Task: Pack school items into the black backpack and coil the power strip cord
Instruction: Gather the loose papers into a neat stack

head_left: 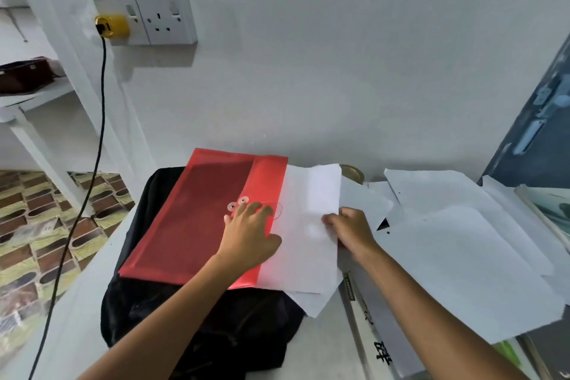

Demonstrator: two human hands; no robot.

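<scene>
Blurred black characters on book spine (374, 339)

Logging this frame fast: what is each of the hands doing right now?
Left hand: open, fingers spread flat on the red envelope.
Right hand: fingers curled, gripping the white paper edge.

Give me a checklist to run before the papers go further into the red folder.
1. Left hand pressing the folder flat: ok.
2. Right hand grip on the papers: ok.
3. Papers started into the folder mouth: ok, mostly still outside.
4. Folder rests on the backpack: ok.
5. Backpack opening free: cannot tell, covered.
6. Cord unplugged from the socket: not ok.
</scene>
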